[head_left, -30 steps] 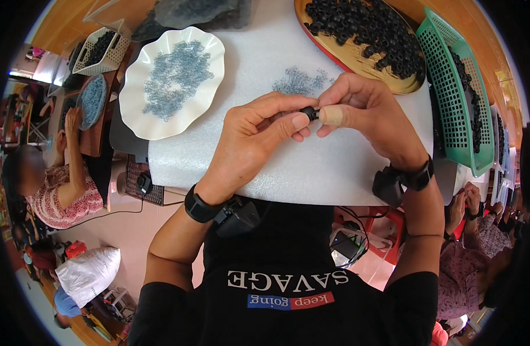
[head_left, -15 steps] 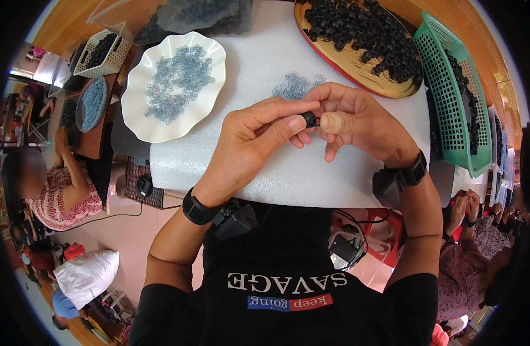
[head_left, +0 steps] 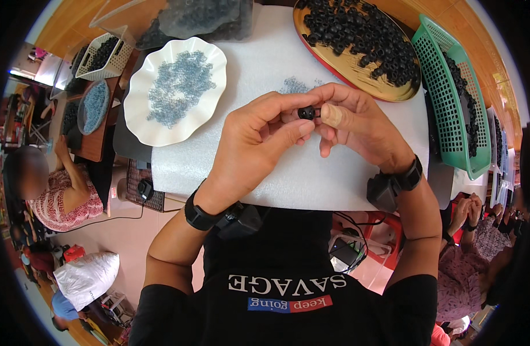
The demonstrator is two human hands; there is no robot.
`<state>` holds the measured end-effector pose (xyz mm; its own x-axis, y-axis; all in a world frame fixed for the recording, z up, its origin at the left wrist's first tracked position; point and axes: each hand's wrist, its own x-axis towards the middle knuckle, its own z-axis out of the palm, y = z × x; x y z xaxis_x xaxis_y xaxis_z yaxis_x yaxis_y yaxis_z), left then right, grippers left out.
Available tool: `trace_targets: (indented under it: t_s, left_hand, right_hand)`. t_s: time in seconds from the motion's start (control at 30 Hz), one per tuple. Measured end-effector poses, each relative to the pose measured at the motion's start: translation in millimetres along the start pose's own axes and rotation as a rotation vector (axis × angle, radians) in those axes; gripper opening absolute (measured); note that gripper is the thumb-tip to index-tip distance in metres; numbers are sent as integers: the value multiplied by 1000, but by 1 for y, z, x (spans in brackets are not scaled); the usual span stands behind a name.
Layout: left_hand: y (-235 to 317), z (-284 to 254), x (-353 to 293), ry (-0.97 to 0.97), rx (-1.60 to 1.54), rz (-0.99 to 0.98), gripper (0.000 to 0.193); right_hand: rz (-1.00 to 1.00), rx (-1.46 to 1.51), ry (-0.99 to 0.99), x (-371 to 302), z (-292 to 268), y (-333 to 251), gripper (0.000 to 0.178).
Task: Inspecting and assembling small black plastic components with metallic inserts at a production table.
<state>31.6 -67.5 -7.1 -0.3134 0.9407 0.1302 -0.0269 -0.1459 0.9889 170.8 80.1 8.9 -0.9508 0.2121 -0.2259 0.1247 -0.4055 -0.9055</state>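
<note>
Head view: a scalloped white plate (head_left: 138,106) lies on the counter (head_left: 311,181), at nine o'clock from a small black piece (head_left: 306,112). Above the counter, the left hand (head_left: 250,135) has thumb and index fingers clamped on its rounded body. Its long axis runs nine to three o'clock, narrow end toward three, touching the right hand (head_left: 363,118) at the thumb; whether those fingers grip it, I cannot tell. An oval tray (head_left: 348,63) sits at one o'clock, a green basket (head_left: 442,92) at three.
</note>
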Motion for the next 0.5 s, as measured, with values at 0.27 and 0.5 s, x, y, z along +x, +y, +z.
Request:
trace_targets:
  t_s: [0.27, 0.5]
  left_hand:
    - [4, 3, 1, 101, 269, 153, 25]
    - [5, -5, 7, 67, 419, 332, 27]
  right_hand:
    - [-5, 112, 29, 0, -2, 6, 33]
    - [33, 149, -40, 0, -4, 5, 33]
